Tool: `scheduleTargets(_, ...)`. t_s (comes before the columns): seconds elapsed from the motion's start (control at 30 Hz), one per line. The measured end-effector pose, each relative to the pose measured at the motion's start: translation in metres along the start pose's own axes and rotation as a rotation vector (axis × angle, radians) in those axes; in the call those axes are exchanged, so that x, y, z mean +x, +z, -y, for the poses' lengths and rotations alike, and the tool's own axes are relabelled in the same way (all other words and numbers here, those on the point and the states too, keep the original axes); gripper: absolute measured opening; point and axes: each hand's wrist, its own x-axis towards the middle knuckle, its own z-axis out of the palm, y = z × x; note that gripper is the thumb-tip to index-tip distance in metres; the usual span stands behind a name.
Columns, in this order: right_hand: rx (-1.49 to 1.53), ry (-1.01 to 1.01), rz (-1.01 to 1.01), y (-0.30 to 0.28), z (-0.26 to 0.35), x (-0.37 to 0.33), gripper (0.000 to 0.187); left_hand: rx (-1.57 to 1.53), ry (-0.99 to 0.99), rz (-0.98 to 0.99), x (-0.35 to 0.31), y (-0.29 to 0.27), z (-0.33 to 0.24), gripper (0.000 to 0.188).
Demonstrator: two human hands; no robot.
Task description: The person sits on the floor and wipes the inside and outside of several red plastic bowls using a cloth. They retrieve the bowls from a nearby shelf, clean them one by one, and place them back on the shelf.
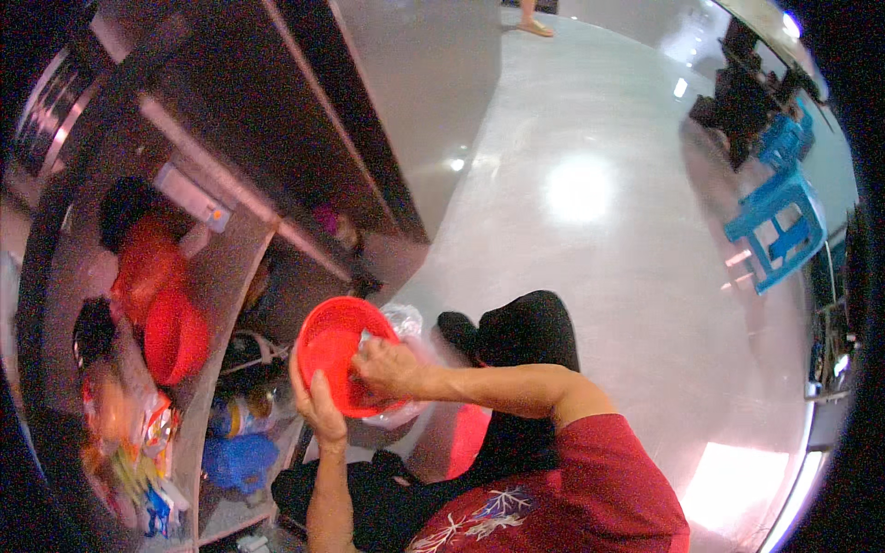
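Observation:
A round red plastic basin is tilted up in front of me, its open side towards me. My left hand grips its lower left rim, thumb on the inside and fingers round the outer wall. Reaching in from the right, my right hand is closed inside the basin, knuckles near the inner wall. A small greyish bit shows at its fingers, too blurred to name. Behind the basin's right side hangs a clear plastic bag, partly hidden by the basin and my right forearm.
At my left, a shelf unit holds a blue plastic bag, a red tub and coloured packets. Blue plastic stools stand at the right on the shiny floor. Another person's foot shows at the far top.

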Motion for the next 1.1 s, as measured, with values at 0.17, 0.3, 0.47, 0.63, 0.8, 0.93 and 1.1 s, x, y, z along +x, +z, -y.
scheduleTargets(0.17,0.941,-0.474,-0.213,0.007,0.012,0.018,0.045,-0.119,-0.172,-0.065,0.005,-0.002,0.014,0.049)
scheduleTargets(0.3,0.703,-0.482,-0.059,-0.032,0.011,0.0,0.045,-0.151,-0.236,-0.135,0.013,-0.007,0.029,0.047)
scheduleTargets(0.47,0.057,-0.509,-0.197,-0.023,0.003,-0.009,0.031,-0.452,-0.341,-0.176,0.016,-0.011,0.034,0.051)
scheduleTargets(0.63,-0.02,-0.683,-0.206,-0.034,-0.013,-0.015,0.016,-0.786,-0.69,0.011,0.028,-0.026,0.009,0.047)
scheduleTargets(0.8,0.08,-0.734,-0.192,-0.034,-0.008,-0.028,0.016,-0.489,-0.66,0.124,0.034,-0.044,0.008,0.046)
scheduleTargets(0.93,0.299,-0.676,0.057,-0.051,-0.014,-0.03,0.025,-0.502,-0.764,0.064,0.029,-0.049,0.029,0.048)
scheduleTargets(1.1,0.871,-0.676,0.049,-0.074,-0.028,-0.018,0.03,-0.469,-0.579,0.077,0.035,-0.046,0.025,0.055)
